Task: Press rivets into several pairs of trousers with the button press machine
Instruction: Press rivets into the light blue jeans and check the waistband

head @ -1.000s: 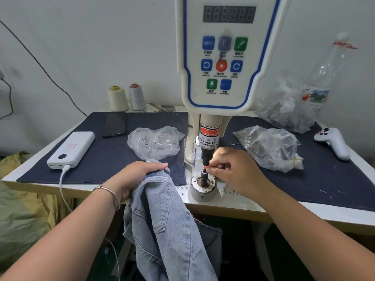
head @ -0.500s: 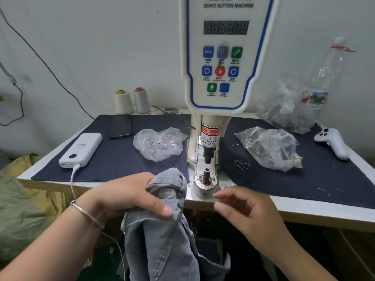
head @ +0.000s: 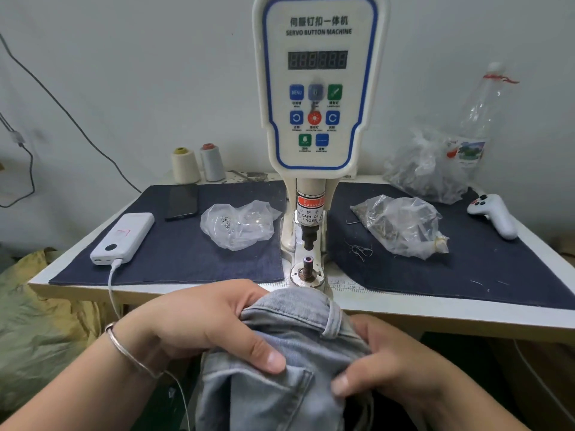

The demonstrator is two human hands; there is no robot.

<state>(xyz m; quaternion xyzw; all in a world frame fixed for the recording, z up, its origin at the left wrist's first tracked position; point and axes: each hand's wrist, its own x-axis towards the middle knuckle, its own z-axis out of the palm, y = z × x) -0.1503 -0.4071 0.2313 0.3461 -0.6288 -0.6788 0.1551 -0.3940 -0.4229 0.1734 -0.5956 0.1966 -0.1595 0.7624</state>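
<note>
Here, the light-blue denim trousers point(head: 289, 362) are held at the table's point(head: 466, 318) front edge, just below the button press machine's point(head: 317, 88) lower die post point(head: 308, 269). The waistband is gripped by the left hand point(head: 199, 325), thumb on top, and the fabric's right side is pinched by the curled right hand point(head: 385, 365).

Two spools point(head: 184, 165) point(head: 212, 162); three bags point(head: 238, 224) point(head: 401, 227) point(head: 426, 169); one phone point(head: 182, 201); one power bank point(head: 123, 238); one controller point(head: 494, 215); one bottle point(head: 479, 119).
</note>
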